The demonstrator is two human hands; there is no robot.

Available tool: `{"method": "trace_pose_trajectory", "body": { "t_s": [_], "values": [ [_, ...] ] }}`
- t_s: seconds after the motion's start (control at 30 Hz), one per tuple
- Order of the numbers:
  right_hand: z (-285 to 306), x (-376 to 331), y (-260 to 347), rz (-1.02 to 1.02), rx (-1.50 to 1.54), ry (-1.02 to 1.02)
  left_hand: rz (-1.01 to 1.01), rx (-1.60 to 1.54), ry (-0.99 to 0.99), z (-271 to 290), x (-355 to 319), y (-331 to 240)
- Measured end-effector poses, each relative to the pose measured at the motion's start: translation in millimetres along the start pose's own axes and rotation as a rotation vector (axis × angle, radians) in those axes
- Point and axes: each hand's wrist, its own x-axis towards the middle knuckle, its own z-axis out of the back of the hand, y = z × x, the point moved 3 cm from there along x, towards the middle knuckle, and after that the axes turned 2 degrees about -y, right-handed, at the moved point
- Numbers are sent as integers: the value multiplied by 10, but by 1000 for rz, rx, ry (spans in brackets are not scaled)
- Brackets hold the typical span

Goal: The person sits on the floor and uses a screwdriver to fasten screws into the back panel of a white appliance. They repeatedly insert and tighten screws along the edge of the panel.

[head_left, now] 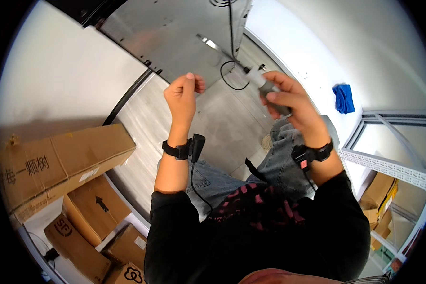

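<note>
My right hand grips the grey handle of a screwdriver, whose long metal shaft points up and left toward a metal panel. The shaft's tip looks slightly blurred, and I cannot tell whether it touches the panel. My left hand is closed beside it, thumb on top and fingers curled in; whatever may be inside them is hidden. Ahead of both hands stands the grey metal panel of a large appliance, with small holes and a round vent. A black cord runs down it and loops near the screwdriver.
Cardboard boxes are stacked at the left, one long box on top. A blue cloth lies on the white surface at the right. Below it stands a white metal rack with more boxes. Pale wood-look floor shows between my arms.
</note>
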Motion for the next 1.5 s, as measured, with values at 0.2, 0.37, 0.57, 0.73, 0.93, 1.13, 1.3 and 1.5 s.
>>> {"method": "trace_pose_trajectory", "body": {
  "t_s": [0.2,0.37,0.57,0.73,0.93,1.13,1.3,1.5],
  "values": [
    [1175,38,578,232,-12,-52,229,3,309,-904,-33,485],
    [2271,224,679,270,-113,-125,251,133,424,-1814,8,1163],
    [3720,468,-228,173,-48,-257,269,235,440,-2979,5,2414],
    [4548,627,-1169,-24,70,-410,335,386,445,-3777,-86,3044],
    [4815,757,-1654,-89,179,-456,112,586,451,-4185,-39,3611],
    [4913,788,-1812,-73,203,-496,-120,649,438,-4253,33,3889],
    [4928,826,-1763,-68,193,-479,-104,686,463,-4235,38,3914],
    [4638,1269,-1219,20,182,-320,345,458,419,-3769,188,3776]
  ]
}}
